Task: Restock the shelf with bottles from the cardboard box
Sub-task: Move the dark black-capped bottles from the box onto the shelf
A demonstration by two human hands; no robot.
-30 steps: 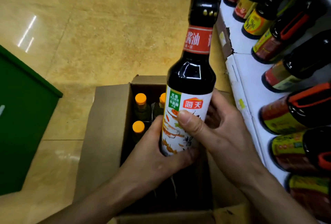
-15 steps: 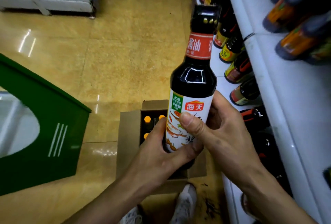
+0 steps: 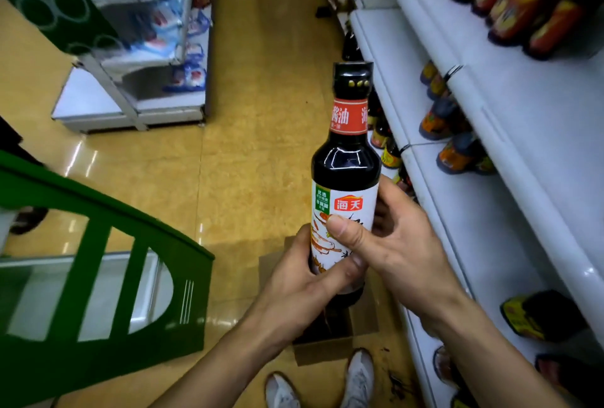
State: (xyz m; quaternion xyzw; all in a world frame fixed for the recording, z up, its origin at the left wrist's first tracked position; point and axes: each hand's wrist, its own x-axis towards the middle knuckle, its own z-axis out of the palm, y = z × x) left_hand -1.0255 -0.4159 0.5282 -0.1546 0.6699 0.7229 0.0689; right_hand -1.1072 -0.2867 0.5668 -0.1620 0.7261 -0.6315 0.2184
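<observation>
Bottle [image 3: 346, 166], dark, black cap, red neck band, white label, upright; left hand [image 3: 294, 280] and right hand [image 3: 402, 244] grip it.

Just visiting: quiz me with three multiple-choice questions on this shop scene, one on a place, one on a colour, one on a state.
1. Where is the cardboard box? A on the floor B on a shelf C on a cabinet
2. Colour of the neck band on the bottle? A blue B red C yellow
3. Who holds the bottle? A one hand B nobody C both hands

Answers: 1 A, it sits by the shoes; 2 B, the band is red; 3 C, left hand and right hand both grip it.
</observation>
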